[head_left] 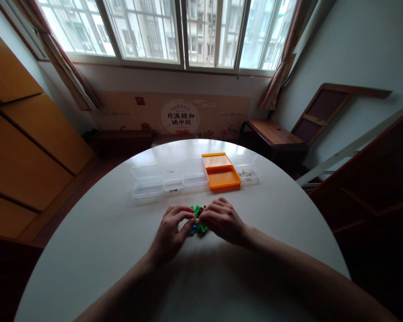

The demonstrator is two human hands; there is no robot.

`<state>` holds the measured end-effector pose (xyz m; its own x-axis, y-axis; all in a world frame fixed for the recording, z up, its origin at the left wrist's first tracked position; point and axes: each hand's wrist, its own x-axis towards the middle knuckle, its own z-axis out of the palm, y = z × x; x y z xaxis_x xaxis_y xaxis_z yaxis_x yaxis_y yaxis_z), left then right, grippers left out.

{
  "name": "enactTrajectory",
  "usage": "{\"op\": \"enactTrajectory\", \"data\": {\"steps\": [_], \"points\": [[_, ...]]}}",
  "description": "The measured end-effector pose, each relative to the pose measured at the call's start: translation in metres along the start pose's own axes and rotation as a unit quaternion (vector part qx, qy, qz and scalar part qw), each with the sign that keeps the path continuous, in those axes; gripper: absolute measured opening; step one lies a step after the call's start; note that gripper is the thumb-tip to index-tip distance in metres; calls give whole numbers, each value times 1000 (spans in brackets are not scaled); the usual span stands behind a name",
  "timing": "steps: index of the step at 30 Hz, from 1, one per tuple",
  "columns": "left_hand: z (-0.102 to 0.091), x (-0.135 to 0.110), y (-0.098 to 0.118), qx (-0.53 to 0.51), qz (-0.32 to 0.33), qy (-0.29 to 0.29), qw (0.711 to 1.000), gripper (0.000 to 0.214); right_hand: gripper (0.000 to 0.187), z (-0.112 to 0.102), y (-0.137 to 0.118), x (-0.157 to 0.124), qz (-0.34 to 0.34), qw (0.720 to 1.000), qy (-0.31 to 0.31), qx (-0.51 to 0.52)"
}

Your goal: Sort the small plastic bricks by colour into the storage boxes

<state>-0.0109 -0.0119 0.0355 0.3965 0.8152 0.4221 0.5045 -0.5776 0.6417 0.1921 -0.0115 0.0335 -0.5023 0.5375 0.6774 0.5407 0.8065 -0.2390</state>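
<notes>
A small pile of green, blue and dark brown pieces point(201, 228) lies on the white round table point(121, 250); they look like toy building bricks, but are too small to be sure. My left hand point(171, 230) is at the pile's left side, thumb and fingers curled in a pinch. From the right, my right hand point(223, 221) reaches over the pile with its fingers bent and pressed together. Both sets of fingertips nearly meet above the pieces. What they hold, if anything, is hidden by the fingers.
Beyond my hands stands an open orange box point(225, 180). Left of it are clear plastic boxes point(147, 188), with a small dark item near one. Another clear box point(250, 173), holding several pale yellowish pieces, is on its right. A wooden chair point(275, 134) stands past the table.
</notes>
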Motion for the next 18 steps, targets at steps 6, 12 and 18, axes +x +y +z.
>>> {"op": "enactTrajectory", "data": {"steps": [6, 12, 18], "points": [[-5, -3, -9, 91, 17, 26, 995, 16, 18, -19, 51, -6, 212, 961, 175, -4], [-7, -3, -13, 163, 32, 35, 985, 13, 25, -46, 123, -28, 399, 866, 297, -56], [-10, -3, -9, 176, 46, 29, 983, 12, 29, -52, 137, -37, 450, 843, 291, -47]]}}
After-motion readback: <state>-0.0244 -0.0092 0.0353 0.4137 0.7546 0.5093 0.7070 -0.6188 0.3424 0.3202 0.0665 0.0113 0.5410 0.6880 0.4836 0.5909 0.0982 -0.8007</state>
